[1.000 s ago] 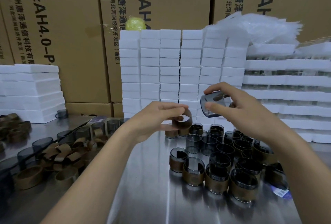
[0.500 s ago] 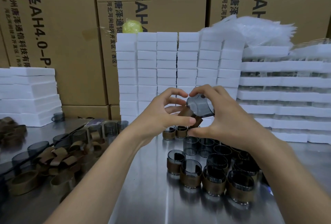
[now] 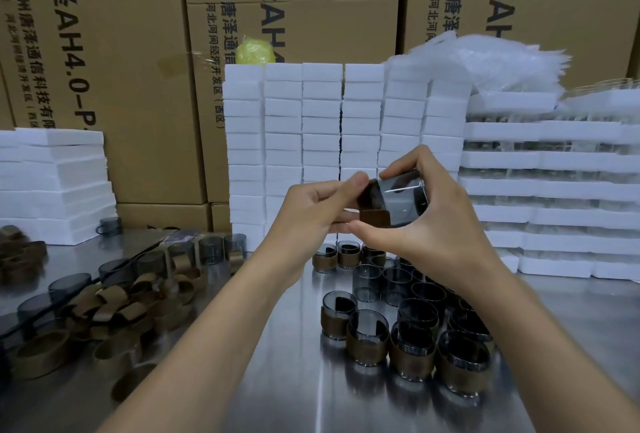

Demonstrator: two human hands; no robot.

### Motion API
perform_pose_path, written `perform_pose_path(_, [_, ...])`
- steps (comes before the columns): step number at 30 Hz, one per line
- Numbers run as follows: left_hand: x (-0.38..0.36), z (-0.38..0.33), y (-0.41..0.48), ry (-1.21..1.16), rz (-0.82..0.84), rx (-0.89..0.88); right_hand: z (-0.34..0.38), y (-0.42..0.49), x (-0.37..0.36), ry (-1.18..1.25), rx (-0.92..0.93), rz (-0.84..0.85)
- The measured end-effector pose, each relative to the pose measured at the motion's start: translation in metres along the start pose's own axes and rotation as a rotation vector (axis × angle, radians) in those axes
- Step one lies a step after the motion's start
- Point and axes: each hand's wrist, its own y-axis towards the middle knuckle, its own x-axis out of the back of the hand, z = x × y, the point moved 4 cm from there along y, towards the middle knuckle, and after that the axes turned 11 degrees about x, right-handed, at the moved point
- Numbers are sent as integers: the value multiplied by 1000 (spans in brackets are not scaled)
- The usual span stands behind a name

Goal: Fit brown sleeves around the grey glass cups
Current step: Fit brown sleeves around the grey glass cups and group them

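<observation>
Both hands raised above steel surface [image 3: 277, 380]; right hand [image 3: 429, 224] grips tilted grey glass cup [image 3: 403, 198]; left hand [image 3: 311, 214] fingers pinch brown sleeve [image 3: 374, 216] partly around cup's end; sleeved cups [image 3: 367, 342] stand below.

One grey glass cup [image 3: 403, 198] and one brown band-shaped sleeve [image 3: 374, 217] between left hand [image 3: 311, 214] and right hand [image 3: 433, 231]; four sleeved cups [image 3: 412, 356] in the nearest row below the right; six white foam-block columns [image 3: 322, 127] beyond.
</observation>
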Motion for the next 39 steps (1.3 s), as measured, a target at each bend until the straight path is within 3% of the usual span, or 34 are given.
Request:
perform_pose_path(5, [-4, -3, -4, -53, 12, 68, 4, -2, -11, 71, 68, -62])
perform_pose_path(10, [0, -5, -4, -21, 3, 128, -3, -7, -17, 72, 75, -19])
perform_pose_path(31, [-5, -16, -14, 139, 167, 14, 0, -19, -27, 58, 118, 185])
perform_pose_path(35, [-11, -17, -14, 78, 164, -24, 4, -11, -18, 69, 138, 155])
perform_pose_path(39, [-17, -18, -13, -13, 283, -43, 3, -1, -8, 192, 77, 65])
